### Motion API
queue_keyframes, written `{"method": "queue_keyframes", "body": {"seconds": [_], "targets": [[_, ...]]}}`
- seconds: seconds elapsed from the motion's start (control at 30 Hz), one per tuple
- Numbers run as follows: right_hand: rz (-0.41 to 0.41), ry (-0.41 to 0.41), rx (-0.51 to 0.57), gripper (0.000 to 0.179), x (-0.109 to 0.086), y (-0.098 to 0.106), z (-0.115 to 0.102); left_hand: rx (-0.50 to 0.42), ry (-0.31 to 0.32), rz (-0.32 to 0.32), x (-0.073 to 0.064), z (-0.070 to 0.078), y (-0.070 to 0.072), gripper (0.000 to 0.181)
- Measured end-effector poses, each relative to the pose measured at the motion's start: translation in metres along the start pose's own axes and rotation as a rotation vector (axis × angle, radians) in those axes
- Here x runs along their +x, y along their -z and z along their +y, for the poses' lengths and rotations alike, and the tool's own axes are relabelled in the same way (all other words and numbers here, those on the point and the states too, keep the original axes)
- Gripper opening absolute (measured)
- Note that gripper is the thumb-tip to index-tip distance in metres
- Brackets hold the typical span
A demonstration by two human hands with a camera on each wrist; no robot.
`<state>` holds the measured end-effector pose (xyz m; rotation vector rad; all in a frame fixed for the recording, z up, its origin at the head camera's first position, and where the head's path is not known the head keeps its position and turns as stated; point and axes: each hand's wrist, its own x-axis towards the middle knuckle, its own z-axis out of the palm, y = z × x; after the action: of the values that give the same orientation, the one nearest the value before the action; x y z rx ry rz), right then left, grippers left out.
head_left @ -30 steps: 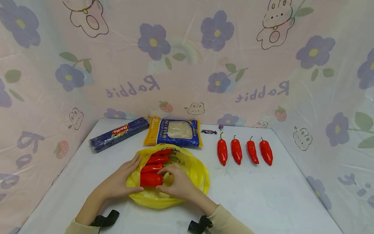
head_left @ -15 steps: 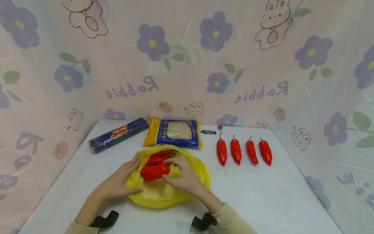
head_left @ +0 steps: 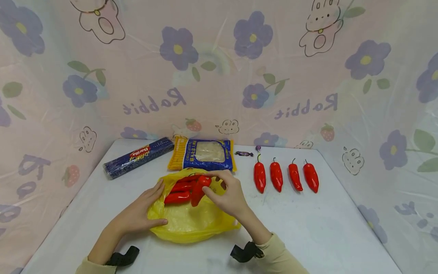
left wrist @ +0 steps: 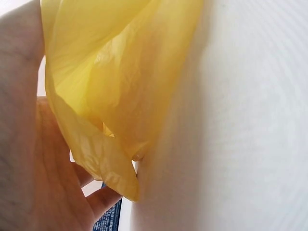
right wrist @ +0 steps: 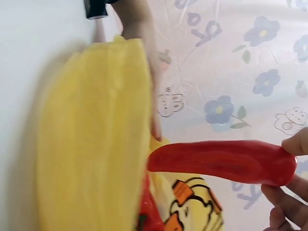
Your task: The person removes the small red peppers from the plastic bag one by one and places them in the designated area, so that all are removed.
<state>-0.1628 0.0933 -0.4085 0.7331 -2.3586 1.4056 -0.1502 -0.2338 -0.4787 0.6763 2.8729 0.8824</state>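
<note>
My right hand (head_left: 230, 196) pinches a glossy red chili pepper (head_left: 197, 195) by its wide end, over the mouth of a yellow plastic bag (head_left: 178, 228). In the right wrist view this chili pepper (right wrist: 216, 161) stretches out from thumb and fingertips, its narrow end near the bag's rim. My left hand (head_left: 138, 211) rests against the bag's left side, thumb and fingers spread apart at the opening. The left wrist view shows the bag's loose plastic (left wrist: 110, 96) beside the left palm. More red chili peppers (head_left: 178, 197) lie inside the bag.
Several red chili peppers (head_left: 276, 176) stand in a row on the white table (head_left: 308, 228) at right. Behind the bag lie a blue and yellow pasta bag (head_left: 205, 154) and a dark blue Barilla spaghetti pack (head_left: 137, 158). A small wrapped candy (head_left: 244, 153) lies near a lollipop (head_left: 258, 148).
My right hand has lifted a chili pepper from the front of the pile and moved it right and away from me, tilting it steeper. The left hand has stayed put.
</note>
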Motion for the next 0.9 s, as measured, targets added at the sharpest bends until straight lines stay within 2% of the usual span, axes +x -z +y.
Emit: {"method": "queue_keyframes", "body": {"seconds": [0.4,0.7,0.9], "targets": [[0.192,0.028,0.016,0.032,0.01,0.045,-0.011,-0.004,0.02,-0.016,0.001,0.001,0.001,0.117],[0.271,-0.032,0.046,0.03,0.014,0.09,-0.004,0.0,0.017,-0.008,0.001,0.001,0.0,0.117],[0.286,-0.14,0.066,0.03,0.003,0.12,0.012,0.006,0.029,-0.015,0.001,0.004,0.002,0.118]]}}
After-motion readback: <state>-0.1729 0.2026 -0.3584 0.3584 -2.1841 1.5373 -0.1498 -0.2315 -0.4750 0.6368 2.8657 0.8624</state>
